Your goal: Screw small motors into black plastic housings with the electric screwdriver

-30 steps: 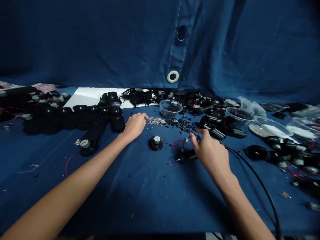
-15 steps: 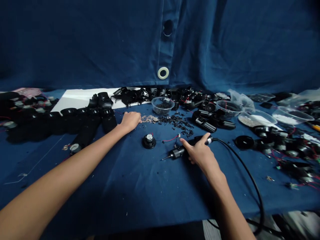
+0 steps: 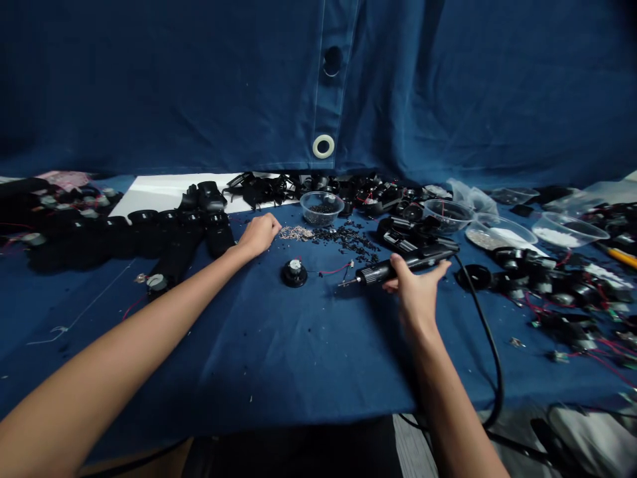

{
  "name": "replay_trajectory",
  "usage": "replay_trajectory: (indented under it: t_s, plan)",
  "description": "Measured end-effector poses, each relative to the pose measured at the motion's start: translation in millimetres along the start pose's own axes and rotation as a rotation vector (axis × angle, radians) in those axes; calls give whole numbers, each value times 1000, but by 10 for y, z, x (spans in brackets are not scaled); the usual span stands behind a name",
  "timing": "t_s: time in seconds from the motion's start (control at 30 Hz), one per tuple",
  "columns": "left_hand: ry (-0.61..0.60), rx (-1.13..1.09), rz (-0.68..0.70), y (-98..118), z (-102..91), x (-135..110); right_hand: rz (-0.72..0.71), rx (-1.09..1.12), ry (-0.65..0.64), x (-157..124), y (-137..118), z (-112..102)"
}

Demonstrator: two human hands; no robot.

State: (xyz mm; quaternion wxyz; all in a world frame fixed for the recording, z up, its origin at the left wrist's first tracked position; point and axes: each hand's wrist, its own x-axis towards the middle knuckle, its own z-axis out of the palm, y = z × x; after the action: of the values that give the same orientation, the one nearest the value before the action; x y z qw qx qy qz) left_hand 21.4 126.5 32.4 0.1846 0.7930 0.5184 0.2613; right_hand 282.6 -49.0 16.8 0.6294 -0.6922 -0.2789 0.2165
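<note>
- Backdrop first: a dark blue curtain (image 3: pixel 199 86) hangs across the back, with a pale ring (image 3: pixel 323 146) low on it. The table is covered in a blue cloth (image 3: pixel 279 345).
- Far left there's a messy heap of wired parts (image 3: pixel 89 199), red leads and silvery bits showing. In front of it sits a dark row of black housings (image 3: pixel 99 249), too murky to make out properly.
- Next along is the left hand (image 3: pixel 259 234), reaching well forward, fingers curled in tight right at the left edge of a pile of tiny silver screws (image 3: pixel 297 233). Can't tell if there's anything pinched in those fingertips.
- Closer in, a bit right of that hand and touched by neither one, is a round black part (image 3: pixel 294 272) with a silvery hub facing up.
- Just right of the screws, loads of little black pieces (image 3: pixel 351 239) are scattered about, and behind them is a clear bowl (image 3: pixel 339 211) with dark bits in it.
- Then the right hand (image 3: pixel 415 292), closed around a black power screwdriver (image 3: pixel 375 273). Bit points left towards the round part but is apart from it, and one digit sticks out near the back end. A black cable (image 3: pixel 490 338) loops down from there.
- Far right: a shallow clear tub (image 3: pixel 600 232) of white stuff, with a pile of black parts and red wires (image 3: pixel 557 285) in front.
</note>
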Motion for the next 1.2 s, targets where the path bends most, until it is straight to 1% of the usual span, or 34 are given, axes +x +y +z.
replay_trajectory:
  t_s: [0.07,0.13,0.27,0.33,0.43,0.5,0.6,0.7,0.8,0.9,1.07,1.2]
  plan:
    - [96,-61,-13,53,-32,-59,-69,188,46,-1,-30,3]
    - [173,-124,-15,125,-78,-157,-139,346,51,-14,-99,31]
    - [263,-256,30,307,-180,-472,-191,603,-43,-71,-344,147]
    - [288,-350,79,409,-215,-654,-216,672,-106,-114,-458,226]
    - [340,-473,119,552,-218,-889,-228,679,-139,-186,-522,335]
    - [362,-594,103,623,-183,-1001,-209,659,-148,-230,-490,382]
    - [319,-718,49,684,-95,-1116,-193,632,-175,-273,-394,408]
    - [277,-657,43,716,-12,-1214,-184,616,-186,-287,-318,405]
    - [279,-577,74,748,42,-1305,-166,634,-167,-285,-289,401]
    - [293,-583,94,784,73,-1364,-153,646,-160,-289,-287,404]
    - [315,-573,114,811,95,-1382,-132,633,-183,-326,-282,416]
    - [298,-549,122,796,100,-1376,-151,617,-187,-341,-281,424]
